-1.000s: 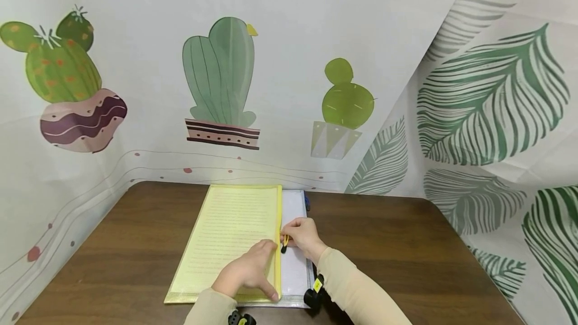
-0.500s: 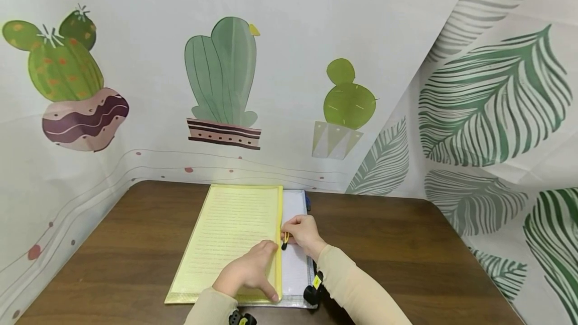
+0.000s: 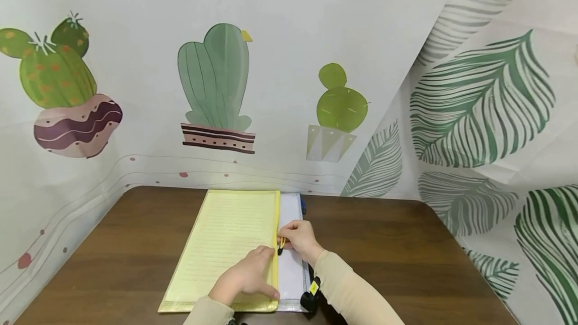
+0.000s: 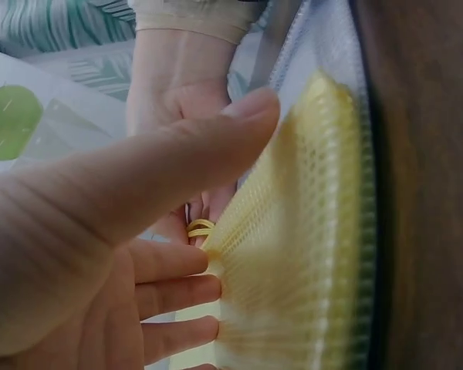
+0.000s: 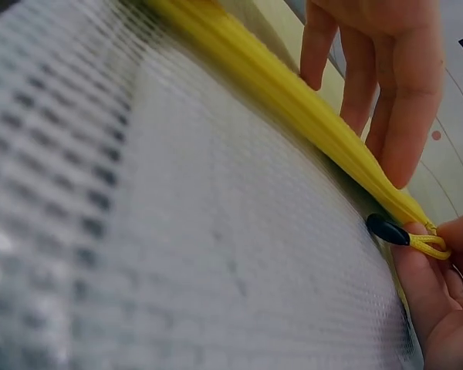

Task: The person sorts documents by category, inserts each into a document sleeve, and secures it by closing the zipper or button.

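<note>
A yellow mesh zipper pouch (image 3: 217,245) with a lined sheet showing through lies on top of a white mesh pouch (image 3: 291,270), whose right side sticks out. My left hand (image 3: 248,275) rests on the yellow pouch near its right edge, fingers extended and thumb spread toward the near corner. In the left wrist view its fingertips (image 4: 204,330) touch the mesh. My right hand (image 3: 302,238) pinches the zipper pull (image 5: 424,245), a yellow cord loop with a black end, at the yellow zipper edge (image 5: 293,108). The slider itself is hidden by the fingers.
The pouches lie on a dark brown wooden table (image 3: 384,245) against a wall cloth (image 3: 280,89) printed with cacti and leaves. A small blue zipper pull (image 3: 303,207) shows at the white pouch's far right edge. Black wrist cameras (image 3: 310,297) sit near the sleeves.
The head view has shifted slightly. Both hands keep about the same places on the pouch, the right still pinching the zipper pull.
</note>
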`<state>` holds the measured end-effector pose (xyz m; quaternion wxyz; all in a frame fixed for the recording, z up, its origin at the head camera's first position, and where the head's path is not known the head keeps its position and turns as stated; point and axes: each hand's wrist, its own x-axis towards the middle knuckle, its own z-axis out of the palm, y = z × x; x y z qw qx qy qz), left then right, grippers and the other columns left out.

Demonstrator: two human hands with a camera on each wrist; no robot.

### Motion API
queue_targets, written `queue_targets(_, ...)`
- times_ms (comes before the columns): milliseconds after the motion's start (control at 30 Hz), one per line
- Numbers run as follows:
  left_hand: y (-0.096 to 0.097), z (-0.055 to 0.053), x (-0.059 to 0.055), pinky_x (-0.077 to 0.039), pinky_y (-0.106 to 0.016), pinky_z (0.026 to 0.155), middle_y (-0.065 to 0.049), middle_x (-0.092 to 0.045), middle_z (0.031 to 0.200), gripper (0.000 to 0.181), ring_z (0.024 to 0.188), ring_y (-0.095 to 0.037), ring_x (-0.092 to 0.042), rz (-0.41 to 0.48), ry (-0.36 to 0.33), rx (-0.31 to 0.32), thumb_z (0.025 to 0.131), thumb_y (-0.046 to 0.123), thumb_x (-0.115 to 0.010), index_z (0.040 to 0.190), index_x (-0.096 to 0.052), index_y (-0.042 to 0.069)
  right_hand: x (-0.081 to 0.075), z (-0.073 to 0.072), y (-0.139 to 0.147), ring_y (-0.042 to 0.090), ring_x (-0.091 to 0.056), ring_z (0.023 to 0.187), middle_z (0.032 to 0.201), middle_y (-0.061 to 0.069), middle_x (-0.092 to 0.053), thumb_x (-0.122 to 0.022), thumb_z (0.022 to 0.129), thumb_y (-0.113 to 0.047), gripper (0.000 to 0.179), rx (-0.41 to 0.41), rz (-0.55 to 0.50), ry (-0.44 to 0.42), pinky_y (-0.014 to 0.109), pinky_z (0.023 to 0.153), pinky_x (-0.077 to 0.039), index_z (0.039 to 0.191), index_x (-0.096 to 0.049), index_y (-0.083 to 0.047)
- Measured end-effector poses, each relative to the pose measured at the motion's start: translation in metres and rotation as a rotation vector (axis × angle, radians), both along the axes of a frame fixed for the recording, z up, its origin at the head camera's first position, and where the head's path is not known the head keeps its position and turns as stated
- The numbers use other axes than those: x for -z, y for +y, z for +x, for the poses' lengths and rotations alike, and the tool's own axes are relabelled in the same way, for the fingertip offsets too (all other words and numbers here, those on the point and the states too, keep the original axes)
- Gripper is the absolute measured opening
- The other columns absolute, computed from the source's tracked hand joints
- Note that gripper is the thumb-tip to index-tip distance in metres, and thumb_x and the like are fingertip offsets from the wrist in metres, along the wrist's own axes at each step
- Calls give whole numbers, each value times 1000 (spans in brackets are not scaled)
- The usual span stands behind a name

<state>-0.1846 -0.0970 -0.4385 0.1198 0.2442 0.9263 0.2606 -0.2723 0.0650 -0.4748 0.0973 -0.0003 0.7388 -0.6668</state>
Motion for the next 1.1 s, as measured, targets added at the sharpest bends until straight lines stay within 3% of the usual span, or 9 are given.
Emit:
queue_targets(367,1,12,-3,-41,-48,103,-22,-44,136,102,124,-38,-44,-136,21,31,65,47,-81,137,-38,-10,5,8,1,15,-66,62,72,13,-67,-62,80,3,15,-83,-21,-4,33,62,-58,89,-63,15)
queue_targets(567,-1,3,-13,-45,-47,99,-21,-48,130,97,118,-37,-48,-171,3,50,66,44,-81,135,-40,-10,5,10,1,14,-65,61,71,11,-68,-63,80,2,15,-89,-21,2,31,61,-58,89,-64,14)
queue_targets(700,-4,-6,-16,-46,-52,96,-21,-45,134,99,120,-38,-48,-199,-31,-7,60,39,-86,137,-41,-5,4,10,1,13,-65,61,70,9,-68,-63,80,1,15,-85,-23,-5,31,61,-58,90,-64,13)
queue_targets(867,-9,-13,-13,-41,-60,97,-21,-35,146,104,131,-45,-36,-229,-81,-116,55,35,-90,140,-41,2,3,9,1,15,-66,63,72,11,-68,-63,79,1,15,-99,-16,-22,32,62,-58,91,-63,12)
queue_targets(1100,-11,-14,-12,-42,-62,95,-21,-32,147,106,133,-44,-30,-196,-117,-132,53,33,-91,141,-40,3,0,10,4,14,-66,61,69,11,-69,-64,78,0,14,-128,49,-23,30,59,-58,87,-65,11)
